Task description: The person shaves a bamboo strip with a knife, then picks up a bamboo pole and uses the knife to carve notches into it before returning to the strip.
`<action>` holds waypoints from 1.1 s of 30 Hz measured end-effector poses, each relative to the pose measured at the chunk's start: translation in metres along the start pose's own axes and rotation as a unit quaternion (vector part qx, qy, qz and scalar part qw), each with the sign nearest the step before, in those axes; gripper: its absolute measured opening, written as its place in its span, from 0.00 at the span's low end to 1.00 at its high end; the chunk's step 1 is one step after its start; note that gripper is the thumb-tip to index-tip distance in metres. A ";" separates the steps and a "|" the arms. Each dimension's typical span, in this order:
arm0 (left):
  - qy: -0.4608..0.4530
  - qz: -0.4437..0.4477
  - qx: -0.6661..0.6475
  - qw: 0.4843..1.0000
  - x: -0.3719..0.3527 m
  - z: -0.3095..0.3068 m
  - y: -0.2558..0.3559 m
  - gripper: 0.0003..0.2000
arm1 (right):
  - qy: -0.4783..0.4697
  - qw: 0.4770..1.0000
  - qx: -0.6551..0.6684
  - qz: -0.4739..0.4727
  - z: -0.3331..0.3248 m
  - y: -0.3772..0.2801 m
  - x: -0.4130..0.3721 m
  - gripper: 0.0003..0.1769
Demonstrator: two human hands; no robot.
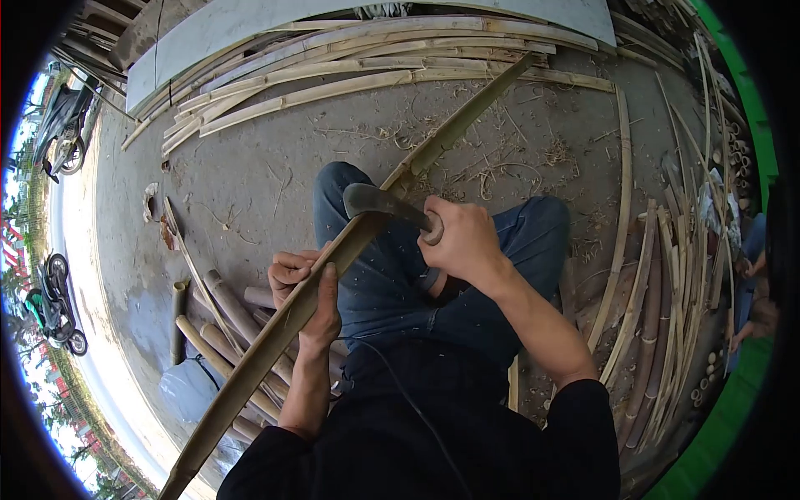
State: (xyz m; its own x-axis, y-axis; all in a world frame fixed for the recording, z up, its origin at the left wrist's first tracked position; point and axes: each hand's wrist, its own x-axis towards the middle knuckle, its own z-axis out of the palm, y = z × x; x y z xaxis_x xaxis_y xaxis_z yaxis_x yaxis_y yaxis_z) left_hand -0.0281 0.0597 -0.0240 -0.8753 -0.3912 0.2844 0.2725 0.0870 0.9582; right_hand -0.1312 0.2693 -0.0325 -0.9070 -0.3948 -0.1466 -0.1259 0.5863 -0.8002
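Note:
A long split bamboo strip [354,237] runs diagonally across my lap, its hollow side showing, from the lower left to the stacked strips at the top. My left hand [307,293] is closed round its lower half, thumb pressed along the near edge. In my right hand [463,242] is the wooden handle of a curved knife [367,199]. The broad, dark blade lies across the bamboo strip, a little above my left hand. My knees in blue jeans [383,292] are bent beneath both.
Split bamboo strips [325,87] lie stacked ahead, with more strips [667,308] at the right. Bamboo poles [237,312] rest at the lower left. Shavings [487,167] litter the concrete floor. Another person's arm [754,267] shows at the far right. Motorbikes [54,304] stand outside, left.

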 end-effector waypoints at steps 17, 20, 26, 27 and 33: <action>-0.006 0.027 -0.046 0.999 -0.007 0.000 0.007 0.14 | 0.084 0.988 -0.068 0.112 -0.043 0.062 0.039 0.16; -0.026 0.012 -0.072 0.997 -0.011 -0.005 -0.007 0.15 | 0.076 0.986 -0.059 0.132 -0.054 0.068 0.043 0.15; -0.001 0.016 -0.057 0.998 -0.001 -0.010 0.005 0.14 | 0.148 0.983 -0.038 0.101 -0.021 0.084 0.047 0.15; 0.028 -0.019 -0.031 0.999 -0.005 -0.016 0.006 0.14 | 0.155 0.972 -0.042 0.170 -0.025 0.145 0.073 0.15; 0.051 -0.033 -0.030 0.998 -0.007 -0.014 0.012 0.15 | 0.121 0.990 -0.012 0.076 -0.037 0.073 0.049 0.13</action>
State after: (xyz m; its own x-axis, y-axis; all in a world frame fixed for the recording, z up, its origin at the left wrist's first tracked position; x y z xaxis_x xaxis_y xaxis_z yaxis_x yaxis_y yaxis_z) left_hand -0.0131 0.0511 -0.0148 -0.8477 -0.4856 0.2138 0.2421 0.0046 0.9702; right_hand -0.2002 0.3190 -0.0763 -0.9854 -0.1222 -0.1187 0.0122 0.6442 -0.7648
